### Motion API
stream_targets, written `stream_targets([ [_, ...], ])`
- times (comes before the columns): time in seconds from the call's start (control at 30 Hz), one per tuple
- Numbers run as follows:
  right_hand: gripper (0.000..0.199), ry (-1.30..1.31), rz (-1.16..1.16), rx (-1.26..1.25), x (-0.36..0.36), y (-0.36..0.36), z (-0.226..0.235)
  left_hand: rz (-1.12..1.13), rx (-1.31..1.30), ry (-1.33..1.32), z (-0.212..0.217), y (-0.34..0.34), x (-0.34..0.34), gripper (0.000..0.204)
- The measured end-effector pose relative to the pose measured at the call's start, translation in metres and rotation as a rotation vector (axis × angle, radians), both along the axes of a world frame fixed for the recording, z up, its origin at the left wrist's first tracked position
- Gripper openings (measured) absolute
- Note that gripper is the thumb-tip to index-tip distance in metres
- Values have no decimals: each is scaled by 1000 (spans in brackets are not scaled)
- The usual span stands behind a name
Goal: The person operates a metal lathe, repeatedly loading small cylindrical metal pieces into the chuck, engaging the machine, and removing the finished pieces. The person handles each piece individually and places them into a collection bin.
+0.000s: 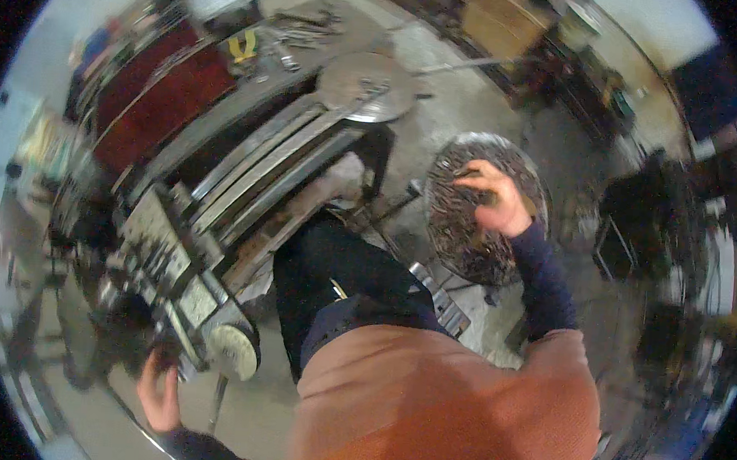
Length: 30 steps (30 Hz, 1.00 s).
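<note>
Your right hand (501,206) is over the round tub (485,139) at the right of the machine, its thumb and fingers parted in a loose, open curve. Small dark metal pieces (457,225) fill the tub nearly to its rim, and your fingers are above the middle of the heap, toward the far edge. Your left hand (160,396) is well apart from it, down by the near left corner of the machine, fingers bent, beside a small metal handle (187,369). The blur is heavy here, so I cannot tell whether that hand grips the handle, or whether your right fingertips touch any pieces.

Just right of your left hand is a pale round handwheel (233,352), at the near end of the machine's carriage (169,247). Long metal rails (258,171) run from there to the far end of the machine bed, where a round metal plate (368,74) sits. Left of the plate, a yellow object (242,45) and several metal tools (305,30) lie on the bench (355,28), the tools toward its far edge.
</note>
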State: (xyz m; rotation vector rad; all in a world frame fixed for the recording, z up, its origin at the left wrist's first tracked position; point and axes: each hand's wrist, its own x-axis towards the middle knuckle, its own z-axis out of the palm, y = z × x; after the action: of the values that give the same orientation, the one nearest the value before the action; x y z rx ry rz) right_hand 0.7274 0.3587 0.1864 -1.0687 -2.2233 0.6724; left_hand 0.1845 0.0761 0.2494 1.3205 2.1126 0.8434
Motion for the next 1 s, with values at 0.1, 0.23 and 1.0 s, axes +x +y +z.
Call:
stream_targets([
  [0.1, 56, 236, 335, -79, -98, 12, 9, -116, 172, -6, -3, 31, 22, 31],
  [0.23, 56, 436, 683, -31, -219, 9, 18, -186, 337, -26, 20, 90, 65, 23],
  [1.0, 44, 283, 907, 206, -324, -33, 55, 132, 476, -556, -22, 123, 92, 27],
])
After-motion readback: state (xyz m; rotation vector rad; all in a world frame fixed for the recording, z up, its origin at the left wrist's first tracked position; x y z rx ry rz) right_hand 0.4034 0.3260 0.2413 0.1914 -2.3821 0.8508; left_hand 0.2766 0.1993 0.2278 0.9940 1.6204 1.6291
